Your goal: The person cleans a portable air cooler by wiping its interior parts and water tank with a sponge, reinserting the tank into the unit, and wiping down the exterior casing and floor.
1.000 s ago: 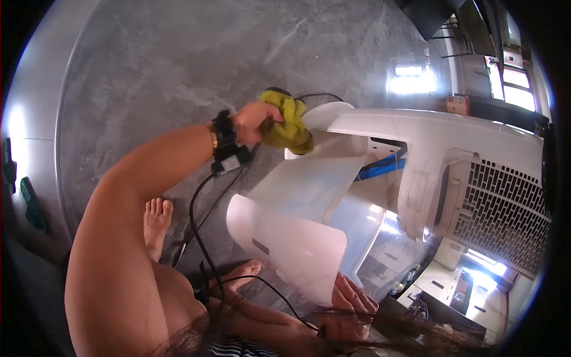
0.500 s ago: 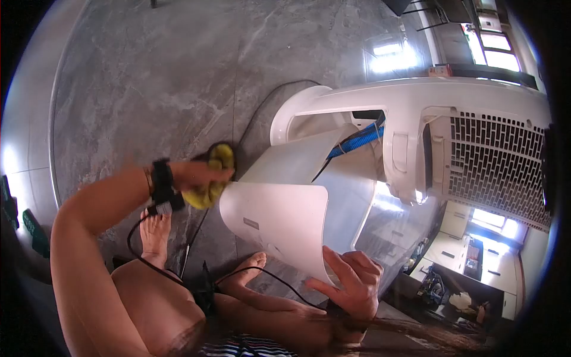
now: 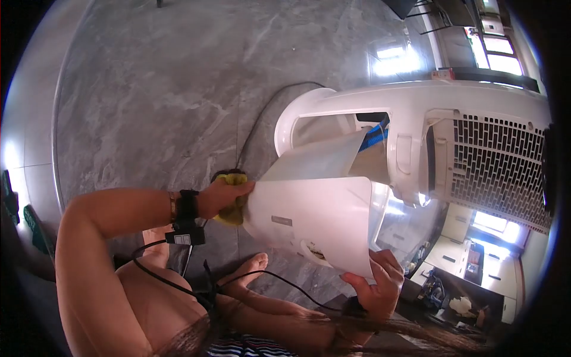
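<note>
A white curved tank (image 3: 309, 205) stands partly out of the lower opening of a tall white appliance (image 3: 363, 98) that resembles an air cooler. Its front panel faces me and has a small grey rectangle and an oval cutout. My left hand (image 3: 223, 199) is closed round a yellow cloth (image 3: 232, 217), which rests by the panel's left edge. At the lower right corner of the panel, my right hand (image 3: 380, 282) grips the edge between thumb and fingers. Part of a blue hose (image 3: 375, 137) shows inside the opening.
A perforated grille (image 3: 493, 160) covers the appliance's right side. A black cable (image 3: 253, 131) runs over the grey tiled floor (image 3: 148, 89). My bare foot (image 3: 253, 268) is below the panel. Cabinets (image 3: 449, 253) stand at the lower right.
The tank's panel has shifted right and turned more towards me, showing its oval cutout. My right hand moved right with it. My left hand brought the yellow cloth to the panel's left edge.
</note>
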The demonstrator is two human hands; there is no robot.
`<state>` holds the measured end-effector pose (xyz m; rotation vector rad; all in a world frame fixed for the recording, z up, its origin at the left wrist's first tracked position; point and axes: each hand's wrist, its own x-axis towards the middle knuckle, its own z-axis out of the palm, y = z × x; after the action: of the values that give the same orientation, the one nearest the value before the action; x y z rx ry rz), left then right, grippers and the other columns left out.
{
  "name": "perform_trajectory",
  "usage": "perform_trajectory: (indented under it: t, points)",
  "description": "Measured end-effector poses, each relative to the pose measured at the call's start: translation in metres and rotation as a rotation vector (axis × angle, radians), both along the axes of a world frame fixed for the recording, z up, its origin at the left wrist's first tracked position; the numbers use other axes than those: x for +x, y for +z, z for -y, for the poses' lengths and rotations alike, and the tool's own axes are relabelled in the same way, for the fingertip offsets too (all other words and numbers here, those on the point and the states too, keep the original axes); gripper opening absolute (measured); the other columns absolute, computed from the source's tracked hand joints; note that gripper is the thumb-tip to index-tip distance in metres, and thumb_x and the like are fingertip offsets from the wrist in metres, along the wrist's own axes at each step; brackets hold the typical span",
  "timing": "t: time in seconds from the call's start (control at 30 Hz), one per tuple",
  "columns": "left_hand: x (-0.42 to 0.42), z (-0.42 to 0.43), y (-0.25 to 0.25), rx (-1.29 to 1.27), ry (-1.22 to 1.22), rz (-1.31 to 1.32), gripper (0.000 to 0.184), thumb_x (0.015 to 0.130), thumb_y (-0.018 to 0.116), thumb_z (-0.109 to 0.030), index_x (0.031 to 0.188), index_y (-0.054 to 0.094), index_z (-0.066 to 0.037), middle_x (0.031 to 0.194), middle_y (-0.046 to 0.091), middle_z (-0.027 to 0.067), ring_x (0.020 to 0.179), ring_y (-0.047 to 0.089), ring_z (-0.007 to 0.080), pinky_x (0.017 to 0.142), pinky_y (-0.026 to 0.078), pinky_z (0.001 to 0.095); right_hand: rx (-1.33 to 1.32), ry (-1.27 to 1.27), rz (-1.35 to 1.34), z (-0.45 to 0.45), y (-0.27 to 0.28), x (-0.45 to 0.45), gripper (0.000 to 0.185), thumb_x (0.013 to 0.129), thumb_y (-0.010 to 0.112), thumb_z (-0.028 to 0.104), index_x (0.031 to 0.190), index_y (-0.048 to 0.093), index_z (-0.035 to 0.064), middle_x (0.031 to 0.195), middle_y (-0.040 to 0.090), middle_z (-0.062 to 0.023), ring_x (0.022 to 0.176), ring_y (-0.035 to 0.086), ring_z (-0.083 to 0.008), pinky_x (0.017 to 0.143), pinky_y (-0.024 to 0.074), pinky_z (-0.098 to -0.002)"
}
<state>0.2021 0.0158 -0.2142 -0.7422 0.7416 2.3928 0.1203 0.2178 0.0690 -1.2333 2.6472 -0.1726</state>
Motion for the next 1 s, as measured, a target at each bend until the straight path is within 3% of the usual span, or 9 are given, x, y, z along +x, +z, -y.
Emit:
perform_trajectory:
  t: [0.1, 0.23, 0.33, 0.47, 0.53, 0.6, 0.67, 0.77, 1.0]
  points:
    - [-0.011, -0.003, 0.004, -0.105, 0.128, 0.053, 0.028, 0.085, 0.063, -0.031, 0.098, 0.062, -0.005, 0.092, 0.063, 0.0028, 0.080, 0.059, 0.0118, 0.067, 0.050, 0.0308, -0.024, 0.002, -0.019, 0.000, -0.008, -0.005, 0.045, 0.063, 0.072, 0.033, 0.099, 0.068, 0.0047, 0.099, 0.067, -0.0079, 0.068, 0.057, -0.0196, 0.065, 0.0485, -0.0301]
    - [-0.041, -0.015, -0.027, 0.006, 0.244, 0.029, 0.026, 0.085, 0.063, -0.028, 0.097, 0.061, -0.005, 0.088, 0.061, 0.0032, 0.078, 0.059, 0.0131, 0.065, 0.050, 0.0311, 0.024, -0.025, -0.062, 0.001, -0.011, -0.018, 0.042, 0.069, 0.071, 0.031, 0.100, 0.067, 0.0033, 0.101, 0.067, -0.0087, 0.073, 0.057, -0.0220, 0.069, 0.0481, -0.0318]
    - [-0.068, -0.015, -0.021, -0.004, 0.327, -0.105, 0.028, 0.084, 0.064, -0.028, 0.096, 0.061, -0.003, 0.088, 0.061, 0.0048, 0.077, 0.059, 0.0142, 0.064, 0.049, 0.0304, -0.013, -0.056, -0.115, -0.003, -0.022, -0.032, 0.039, 0.073, 0.070, 0.028, 0.102, 0.066, 0.0022, 0.102, 0.066, -0.0101, 0.075, 0.058, -0.0236, 0.072, 0.0476, -0.0340]
    - [-0.106, -0.035, -0.047, -0.214, 0.350, 0.065, 0.038, 0.081, 0.066, -0.032, 0.099, 0.061, 0.002, 0.087, 0.062, 0.0085, 0.075, 0.059, 0.0149, 0.062, 0.047, 0.0297, -0.053, -0.055, -0.446, -0.008, -0.046, -0.054, 0.035, 0.071, 0.074, 0.013, 0.104, 0.065, 0.0033, 0.107, 0.063, -0.0108, 0.084, 0.056, -0.0233, 0.077, 0.0438, -0.0363]
    - [-0.114, -0.035, -0.032, -0.117, 0.382, -0.025, 0.036, 0.080, 0.066, -0.027, 0.098, 0.062, 0.004, 0.085, 0.063, 0.0101, 0.075, 0.059, 0.0159, 0.062, 0.046, 0.0310, -0.187, -0.141, -0.757, -0.012, -0.059, -0.058, 0.036, 0.067, 0.076, 0.008, 0.101, 0.065, 0.0051, 0.105, 0.057, -0.0078, 0.092, 0.052, -0.0224, 0.083, 0.0391, -0.0374]
    - [-0.132, -0.038, -0.016, -0.493, 0.386, -0.070, 0.032, 0.079, 0.063, -0.023, 0.094, 0.062, 0.005, 0.083, 0.063, 0.0117, 0.074, 0.058, 0.0179, 0.064, 0.046, 0.0319, -0.187, -0.180, -0.750, -0.019, -0.077, -0.062, 0.035, 0.066, 0.077, 0.009, 0.099, 0.067, 0.0074, 0.101, 0.051, -0.0048, 0.095, 0.048, -0.0215, 0.085, 0.0361, -0.0379]
    - [-0.157, -0.039, -0.033, -0.533, 0.310, -0.012, 0.034, 0.077, 0.060, -0.021, 0.098, 0.060, 0.006, 0.086, 0.063, 0.0163, 0.079, 0.061, 0.0238, 0.069, 0.047, 0.0335, -0.193, -0.161, -0.697, -0.019, -0.092, -0.061, 0.034, 0.064, 0.079, 0.011, 0.096, 0.068, 0.0091, 0.101, 0.051, -0.0048, 0.094, 0.047, -0.0208, 0.084, 0.0363, -0.0371]
    - [-0.174, -0.045, -0.046, -0.695, 0.368, -0.032, 0.042, 0.077, 0.061, -0.024, 0.106, 0.056, 0.006, 0.097, 0.062, 0.0237, 0.093, 0.060, 0.0338, 0.079, 0.047, 0.0374, -0.305, -0.214, -0.717, -0.015, -0.102, -0.063, 0.040, 0.066, 0.078, 0.005, 0.102, 0.061, 0.0030, 0.102, 0.052, -0.0088, 0.098, 0.049, -0.0265, 0.087, 0.0383, -0.0387]
    - [-0.137, -0.045, -0.011, -0.811, 0.457, -0.223, 0.040, 0.081, 0.061, -0.024, 0.108, 0.054, 0.005, 0.100, 0.060, 0.0197, 0.097, 0.059, 0.0266, 0.082, 0.046, 0.0345, -0.497, -0.224, -0.785, -0.029, -0.106, -0.075, 0.067, 0.069, 0.079, 0.011, 0.124, 0.041, 0.0023, 0.123, 0.040, -0.0119, 0.117, 0.038, -0.0269, 0.099, 0.0319, -0.0421]
